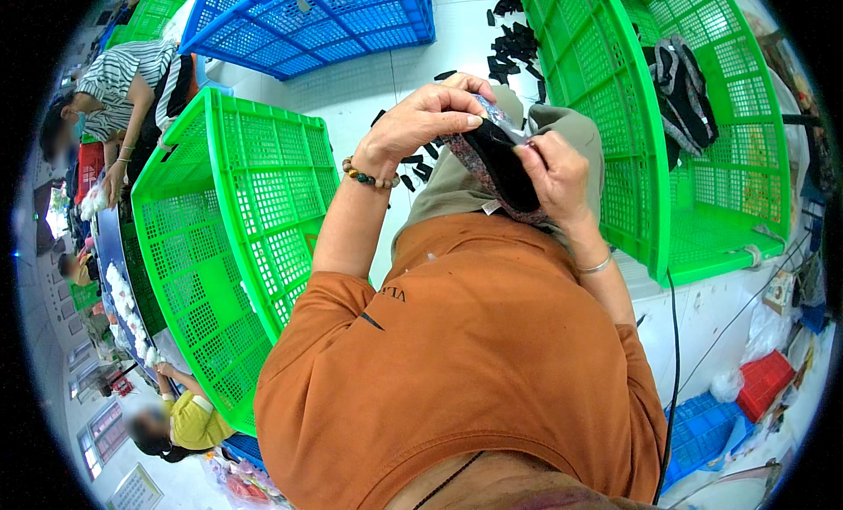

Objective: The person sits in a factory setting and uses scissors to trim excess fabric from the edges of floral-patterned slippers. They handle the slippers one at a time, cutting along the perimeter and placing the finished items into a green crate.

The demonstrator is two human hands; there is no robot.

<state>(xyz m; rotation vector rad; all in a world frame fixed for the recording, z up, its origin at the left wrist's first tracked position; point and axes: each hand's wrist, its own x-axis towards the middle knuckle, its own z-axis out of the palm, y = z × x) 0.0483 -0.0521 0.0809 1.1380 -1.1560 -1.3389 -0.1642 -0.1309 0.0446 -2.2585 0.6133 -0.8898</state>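
Note:
A slipper (507, 169) with a black inside and a speckled knit edge is held over my lap. My left hand (426, 124), with a beaded bracelet at the wrist, is closed on its far left end, thumb on the rim. My right hand (560, 178), with a metal bangle at the wrist, pinches the opposite rim. Between the two hands a pale, shiny piece shows at the slipper's edge; what it is I cannot tell. Similar speckled and black slippers (685, 93) lie in the green crate (724, 247) on my right.
Another green crate (277, 185) stands close on my left, a blue crate (307, 32) ahead. Small black pieces (514, 49) litter the pale floor. A person in stripes (132, 80) and a person in yellow (195, 420) work at the left. A black cable (674, 361) hangs at right.

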